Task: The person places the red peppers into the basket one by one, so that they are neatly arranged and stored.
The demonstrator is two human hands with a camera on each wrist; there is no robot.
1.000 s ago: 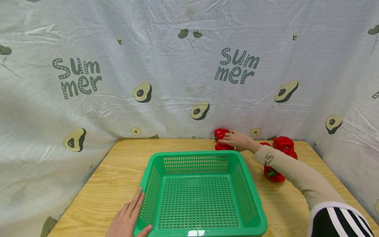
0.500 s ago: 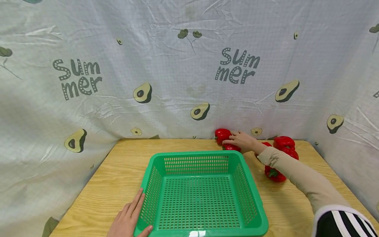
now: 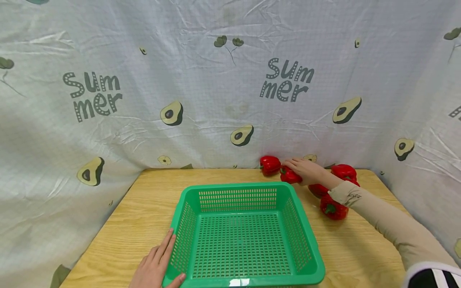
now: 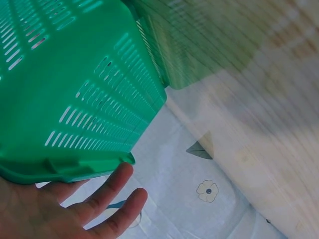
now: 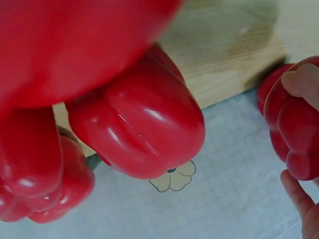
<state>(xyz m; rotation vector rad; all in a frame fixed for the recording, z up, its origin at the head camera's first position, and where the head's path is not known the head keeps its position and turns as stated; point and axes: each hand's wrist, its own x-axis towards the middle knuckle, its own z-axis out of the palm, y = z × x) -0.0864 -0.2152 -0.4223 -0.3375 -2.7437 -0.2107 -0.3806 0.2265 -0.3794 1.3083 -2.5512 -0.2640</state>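
Note:
A green plastic basket [image 3: 239, 240] with slotted walls stands on the table. My left hand [image 3: 155, 262] rests at its near-left corner, fingers straight along the left rim and thumb over the rim. Those fingers also show under the basket's rim in the left wrist view. Beyond the basket's far-right corner, my right hand [image 3: 305, 171] grips a red bell pepper [image 3: 289, 176]; thumb and a fingertip hold the pepper [image 5: 294, 129] at the right of the right wrist view. Another red bell pepper [image 3: 269, 165] lies just left of it, against the back cloth.
Several more red bell peppers [image 3: 334, 208] lie clustered at the right, partly hidden by my right forearm. They loom close in the right wrist view. A printed cloth [image 3: 201, 80] hangs behind and beside the wooden table [image 3: 133, 216].
My right hand has moved to the right, bringing one bell pepper away from the one at the back. The left hand and the basket have stayed in place.

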